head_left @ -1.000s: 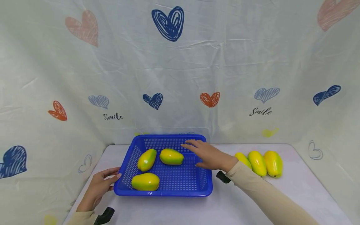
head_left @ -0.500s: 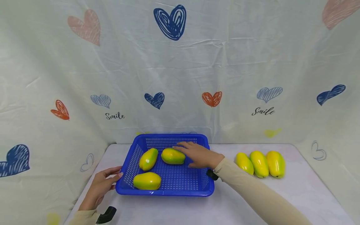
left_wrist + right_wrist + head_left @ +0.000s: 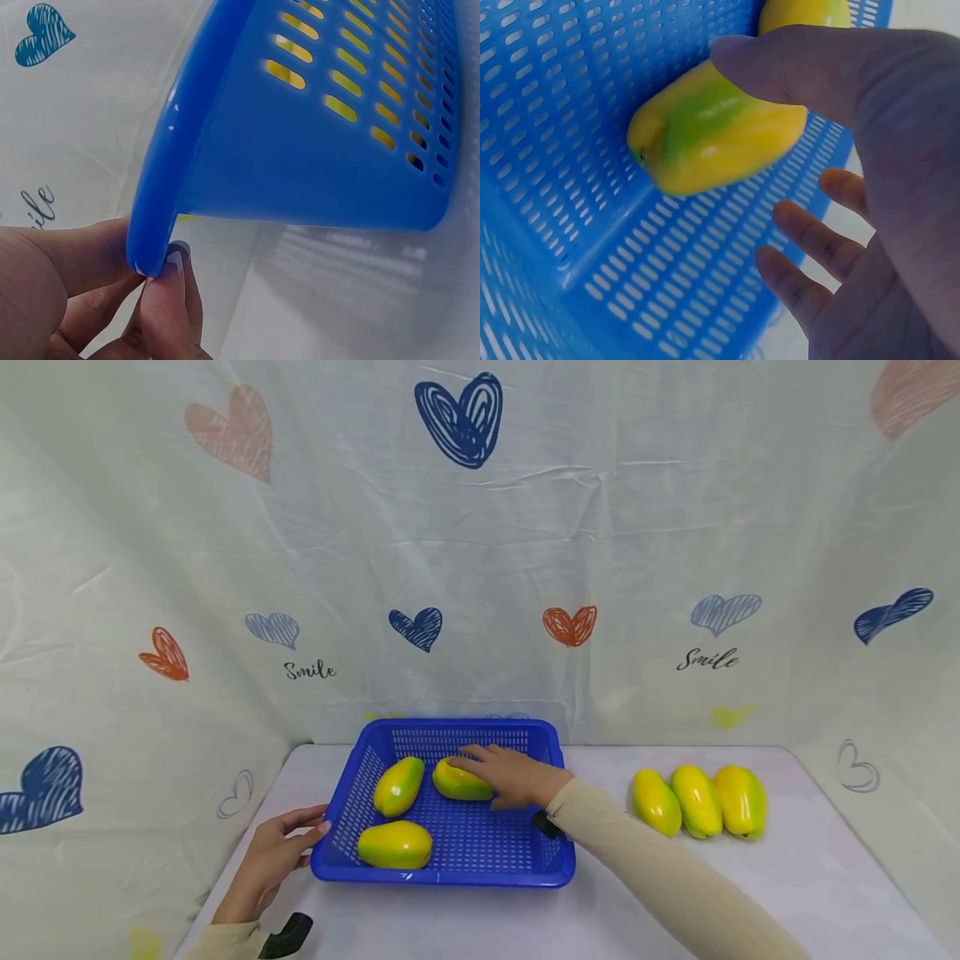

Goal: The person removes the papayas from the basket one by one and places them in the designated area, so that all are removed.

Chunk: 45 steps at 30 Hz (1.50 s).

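A blue slotted basket (image 3: 442, 878) sits on the white table and holds three yellow-green papayas (image 3: 397, 786) (image 3: 395, 844) (image 3: 457, 781). My right hand (image 3: 510, 774) reaches into the basket and lies over the rear papaya (image 3: 712, 127). Its thumb (image 3: 795, 67) rests across the fruit while the fingers (image 3: 810, 232) stay spread and fairly straight. At the basket's front-left corner, my left hand (image 3: 273, 852) pinches the rim (image 3: 150, 225) between thumb and fingers (image 3: 169, 300).
Three more papayas (image 3: 656, 802) (image 3: 697, 800) (image 3: 741, 800) lie in a row on the table right of the basket. A heart-printed cloth hangs behind and at both sides. Bare tabletop (image 3: 600, 910) lies in front of the basket.
My right hand has moved left across the basket and come down onto the rear papaya. The left hand has stayed on the rim.
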Each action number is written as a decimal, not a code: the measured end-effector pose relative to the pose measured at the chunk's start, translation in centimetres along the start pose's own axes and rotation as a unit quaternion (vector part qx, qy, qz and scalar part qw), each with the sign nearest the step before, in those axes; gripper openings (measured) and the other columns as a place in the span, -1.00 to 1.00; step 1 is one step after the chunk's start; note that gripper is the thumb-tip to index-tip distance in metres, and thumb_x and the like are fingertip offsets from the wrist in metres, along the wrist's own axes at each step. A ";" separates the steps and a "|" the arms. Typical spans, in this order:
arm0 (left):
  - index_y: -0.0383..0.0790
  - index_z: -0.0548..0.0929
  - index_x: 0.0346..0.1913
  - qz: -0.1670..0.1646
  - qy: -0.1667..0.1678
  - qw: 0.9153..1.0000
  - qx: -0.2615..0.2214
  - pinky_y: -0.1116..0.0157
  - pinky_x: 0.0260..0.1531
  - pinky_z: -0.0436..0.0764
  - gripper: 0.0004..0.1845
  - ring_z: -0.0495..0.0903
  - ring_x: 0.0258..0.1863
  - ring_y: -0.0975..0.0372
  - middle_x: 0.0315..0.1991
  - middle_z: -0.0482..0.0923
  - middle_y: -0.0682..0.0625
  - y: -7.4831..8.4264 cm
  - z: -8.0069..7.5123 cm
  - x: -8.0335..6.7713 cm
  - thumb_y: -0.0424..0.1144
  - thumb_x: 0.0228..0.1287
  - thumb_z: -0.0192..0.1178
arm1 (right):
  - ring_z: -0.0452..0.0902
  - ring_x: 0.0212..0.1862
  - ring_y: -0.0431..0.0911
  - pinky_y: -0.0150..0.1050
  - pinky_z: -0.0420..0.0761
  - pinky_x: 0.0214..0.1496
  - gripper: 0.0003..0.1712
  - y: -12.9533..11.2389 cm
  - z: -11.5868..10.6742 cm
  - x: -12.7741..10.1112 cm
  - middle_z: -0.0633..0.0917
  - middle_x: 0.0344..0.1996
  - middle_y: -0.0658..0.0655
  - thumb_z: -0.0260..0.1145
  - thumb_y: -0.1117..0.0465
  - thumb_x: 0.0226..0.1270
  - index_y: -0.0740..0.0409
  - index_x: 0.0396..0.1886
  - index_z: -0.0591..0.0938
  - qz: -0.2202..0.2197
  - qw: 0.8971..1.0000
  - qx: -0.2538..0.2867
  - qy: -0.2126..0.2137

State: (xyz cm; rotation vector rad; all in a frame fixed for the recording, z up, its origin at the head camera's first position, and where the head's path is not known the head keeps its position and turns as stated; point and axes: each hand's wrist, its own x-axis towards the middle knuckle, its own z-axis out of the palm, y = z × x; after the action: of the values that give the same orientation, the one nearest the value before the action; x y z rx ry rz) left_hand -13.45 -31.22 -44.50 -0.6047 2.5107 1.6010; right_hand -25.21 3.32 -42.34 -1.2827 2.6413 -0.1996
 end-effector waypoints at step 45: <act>-0.55 0.43 0.45 0.007 0.009 1.000 -0.008 0.34 -0.32 0.70 -0.44 0.61 -0.30 0.19 0.32 0.41 -0.51 -0.2 0.2 -0.1 -0.28 0.56 0.23 | 0.46 0.40 0.05 0.02 0.47 0.49 0.01 -0.8 0.9 1.4 0.50 0.44 0.04 0.71 0.19 0.10 -0.15 0.54 0.43 0.069 0.996 -0.045 -0.045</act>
State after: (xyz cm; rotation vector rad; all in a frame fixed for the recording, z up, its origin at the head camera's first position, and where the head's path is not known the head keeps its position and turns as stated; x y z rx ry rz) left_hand -13.33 -31.09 -44.76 -0.6086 2.5230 1.6277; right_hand -25.20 1.70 -43.25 -1.1006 2.6759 -0.0018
